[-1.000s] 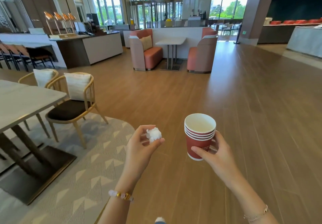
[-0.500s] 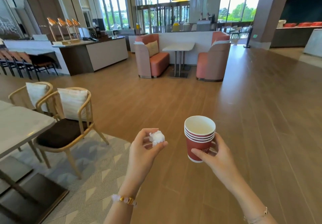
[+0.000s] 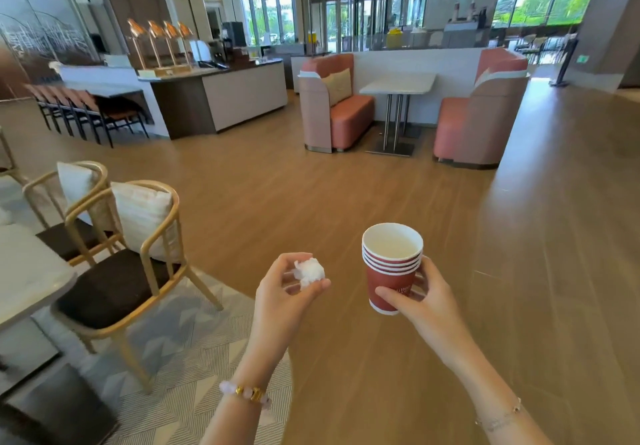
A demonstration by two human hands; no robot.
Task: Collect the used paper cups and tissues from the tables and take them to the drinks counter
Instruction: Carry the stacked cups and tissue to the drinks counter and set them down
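1. A person crosses a cafe lounge with both hands loaded, the left hand (image 3: 287, 292) pinching a crumpled white tissue (image 3: 310, 271) between thumb and fingertips above the wooden floor (image 3: 346, 202)
2. The right hand (image 3: 426, 302) wraps the lower wall of a nested stack of red paper cups (image 3: 391, 271), thumb on the near side and fingers behind; the stack stands upright
3. The drinks counter (image 3: 221, 94) stands well ahead on the left, with a wooden chair (image 3: 138, 264) and a pale table (image 3: 27, 271) near on that side
4. The tissue looks featherlight and soft, so a gentle pinch should hold it, though closing the palm round it would likely be surer
5. The cups look light and thin-walled, stiffened by nesting yet apt to buckle under a hard squeeze; a grasp round the middle, held level, seems safest, as whether dregs remain cannot be told
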